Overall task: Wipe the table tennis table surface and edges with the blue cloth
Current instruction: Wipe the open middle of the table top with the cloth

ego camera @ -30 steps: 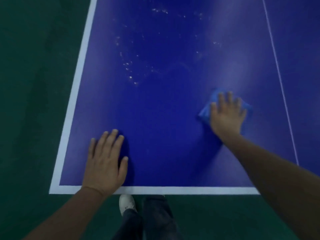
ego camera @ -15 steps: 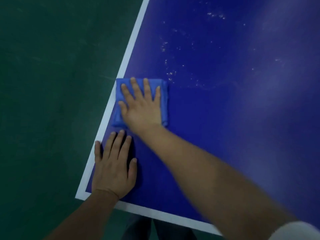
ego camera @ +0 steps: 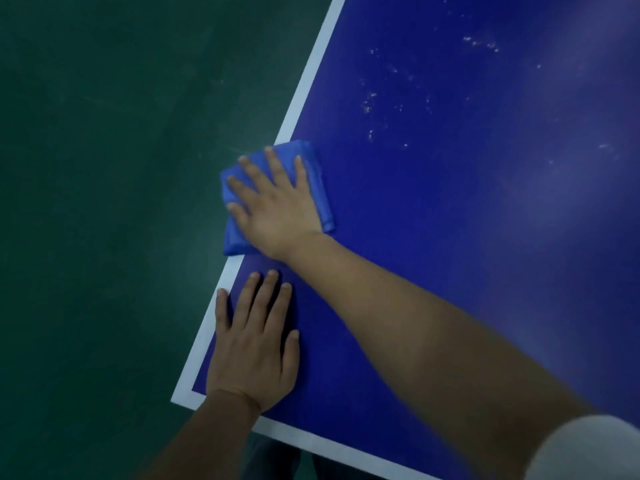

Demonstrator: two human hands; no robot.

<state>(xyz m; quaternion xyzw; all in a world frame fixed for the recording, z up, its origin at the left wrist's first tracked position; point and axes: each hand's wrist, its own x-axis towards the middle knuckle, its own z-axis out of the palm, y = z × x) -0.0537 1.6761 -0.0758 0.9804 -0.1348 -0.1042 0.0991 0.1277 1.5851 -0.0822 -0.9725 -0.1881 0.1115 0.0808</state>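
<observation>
Sliding outward since a moment ago, our blue cloth [ego camera: 317, 192] now overhangs the bench's [ego camera: 450, 237] white side edge to wipe it, right hand [ego camera: 277, 209] pressing flat-fingered, left hand [ego camera: 252, 348] flat, bracing.

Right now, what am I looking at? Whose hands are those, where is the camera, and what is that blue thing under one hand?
No machine here, just a person. The one picture comes from a camera on their head, looking down at their own arms. The big dark blue surface is a table tennis table, with a white line along its edge and green floor beside it. The left hand rests flat near the corner. The right hand presses straight fingers on a folded blue cloth lying over the white side line. Nothing is gripped. Little white specks dot the table farther along.
</observation>
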